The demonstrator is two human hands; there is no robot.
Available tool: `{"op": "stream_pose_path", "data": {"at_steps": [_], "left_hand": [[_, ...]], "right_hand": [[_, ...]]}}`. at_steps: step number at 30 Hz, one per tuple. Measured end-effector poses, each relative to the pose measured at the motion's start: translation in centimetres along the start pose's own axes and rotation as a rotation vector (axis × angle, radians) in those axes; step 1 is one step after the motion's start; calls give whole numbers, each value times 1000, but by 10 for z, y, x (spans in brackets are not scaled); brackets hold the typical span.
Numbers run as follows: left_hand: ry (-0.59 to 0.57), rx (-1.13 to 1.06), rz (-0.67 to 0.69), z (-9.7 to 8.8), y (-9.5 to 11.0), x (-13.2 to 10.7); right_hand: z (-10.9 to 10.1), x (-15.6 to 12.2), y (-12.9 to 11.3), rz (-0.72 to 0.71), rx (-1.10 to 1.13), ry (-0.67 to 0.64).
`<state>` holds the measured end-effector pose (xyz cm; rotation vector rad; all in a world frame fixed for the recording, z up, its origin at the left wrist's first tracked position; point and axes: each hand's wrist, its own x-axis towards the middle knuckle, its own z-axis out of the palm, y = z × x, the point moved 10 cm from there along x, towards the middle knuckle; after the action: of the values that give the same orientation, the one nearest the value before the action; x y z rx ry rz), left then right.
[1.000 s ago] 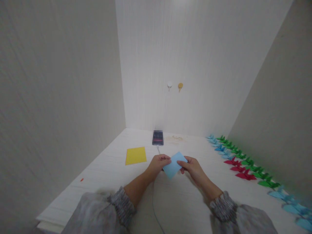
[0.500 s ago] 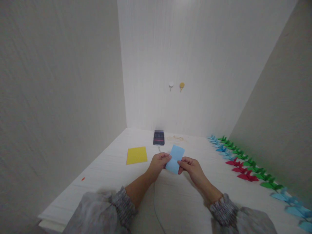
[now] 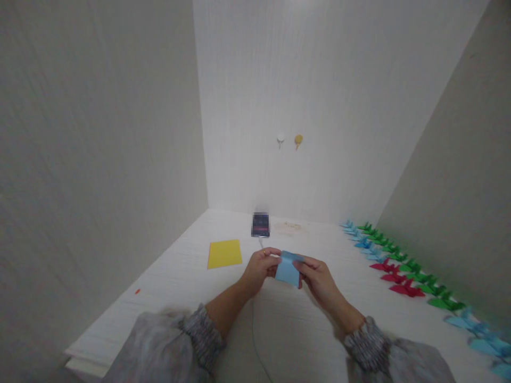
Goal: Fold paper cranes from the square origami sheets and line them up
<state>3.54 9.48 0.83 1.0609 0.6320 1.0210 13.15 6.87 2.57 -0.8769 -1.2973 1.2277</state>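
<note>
While pinching the blue paper (image 3: 288, 269) by its sides between left hand (image 3: 257, 271) and right hand (image 3: 319, 282), just above the table (image 3: 179, 282) and nearer than the yellow sheet (image 3: 224, 253), folds down the top edge, taller half a second ago, apparently doubling the piece over.

Light blue paper sheet (image 3: 287, 270), small, folded over, held above the white table's middle, tilted slightly

Left sleeve (image 3: 159, 340), right sleeve (image 3: 403, 359): loose mottled grey fabric, gathered cuffs.
</note>
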Motion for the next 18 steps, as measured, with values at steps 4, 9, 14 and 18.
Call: {"op": "stream_pose_path", "data": {"at_steps": [4,9,14,18], "left_hand": [[-24,-56,-5,5,4,-3],[-47,48,-84,9,-1,-6],[-9,180,-12,2,1,-1],[37,265,113,-2,9,1]], "right_hand": [[-5,-2,-11,-98,-104,17],[4,-8,-45,-402,-471,-23],[14,-12,-53,-488,-647,-85],[10,-10,-54,-432,-574,-61]]}}
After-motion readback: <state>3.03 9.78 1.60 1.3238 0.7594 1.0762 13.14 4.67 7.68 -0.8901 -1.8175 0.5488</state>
